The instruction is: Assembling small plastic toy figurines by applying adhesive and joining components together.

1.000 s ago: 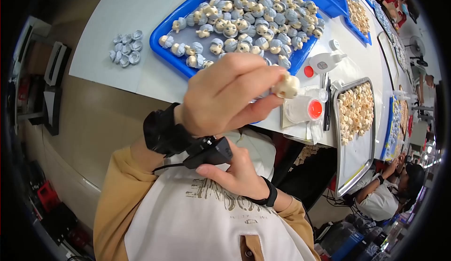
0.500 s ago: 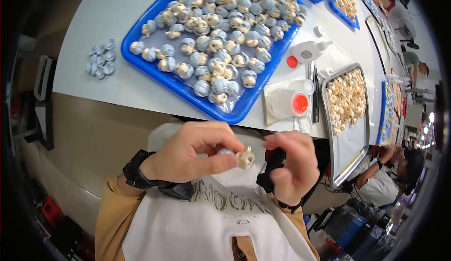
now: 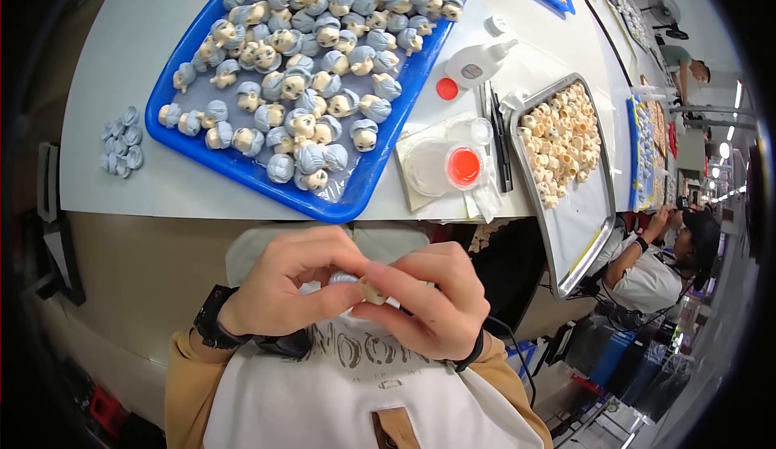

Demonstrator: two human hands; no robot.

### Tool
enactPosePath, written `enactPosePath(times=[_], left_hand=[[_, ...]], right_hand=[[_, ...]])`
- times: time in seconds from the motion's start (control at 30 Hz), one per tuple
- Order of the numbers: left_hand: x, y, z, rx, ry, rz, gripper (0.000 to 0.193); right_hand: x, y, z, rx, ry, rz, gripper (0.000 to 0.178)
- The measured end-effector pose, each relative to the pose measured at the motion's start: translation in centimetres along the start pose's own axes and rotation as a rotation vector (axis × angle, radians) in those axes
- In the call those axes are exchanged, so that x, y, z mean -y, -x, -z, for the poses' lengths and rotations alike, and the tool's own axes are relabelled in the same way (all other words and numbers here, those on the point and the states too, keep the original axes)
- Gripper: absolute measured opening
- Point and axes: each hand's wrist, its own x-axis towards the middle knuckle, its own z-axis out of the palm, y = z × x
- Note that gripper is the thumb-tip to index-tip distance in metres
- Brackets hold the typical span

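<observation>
Between my two hands, just in front of my apron, is a small doll head (image 3: 372, 292) with a cream face part and blue-grey hair. My left hand (image 3: 293, 281) pinches its hair side between thumb and fingers. From the other side, the fingers of my right hand (image 3: 436, 299) close on the cream part and cover much of it. Beyond my hands lies a blue tray (image 3: 356, 194) holding many similar doll heads with blue-grey hair.
Loose blue-grey hair pieces (image 3: 123, 143) lie at the table's left. Right of the tray stand a white squeeze bottle (image 3: 477, 63), a clear jar with red inside (image 3: 428, 166) and dark pen-like tools (image 3: 501, 146). A metal tray (image 3: 584, 248) holds cream pieces. Another person (image 3: 643, 267) sits at right.
My right hand has come in from the right and closed on the doll head, which my left hand still holds. The view has shifted, so the table things appear further left.
</observation>
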Motion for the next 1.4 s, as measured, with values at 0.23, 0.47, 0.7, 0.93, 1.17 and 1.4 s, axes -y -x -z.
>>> enactPosePath(times=[0.23, 0.47, 0.7, 0.93, 1.17, 1.4], left_hand=[[0.7, -0.2, 0.4, 0.132, 0.127, 0.153, 0.016], [-0.5, -0.5, 0.1, 0.058, 0.353, 0.407, 0.019], [0.4, 0.2, 0.2, -0.067, 0.443, 0.333, 0.017], [0.9, 0.1, -0.2, -0.084, 0.443, 0.133, 0.031], [1.2, 0.5, 0.4, -0.045, 0.381, 0.051, 0.037], [0.8, 0.2, 0.7, 0.016, 0.170, -0.013, 0.034]], right_hand=[[-0.8, 0.7, 1.1, 0.181, -0.095, -0.005, 0.041], [-1.6, 0.0, 3.4, 0.095, -0.022, -0.014, 0.041], [-3.8, -2.9, 6.7, -0.147, 0.298, -0.324, 0.030], [-4.6, -3.8, 6.0, 0.014, 0.371, -0.254, 0.025], [-4.8, -4.0, 6.0, 0.076, 0.429, -0.250, 0.026], [-4.8, -4.1, 6.2, 0.085, 0.442, -0.237, 0.023]])
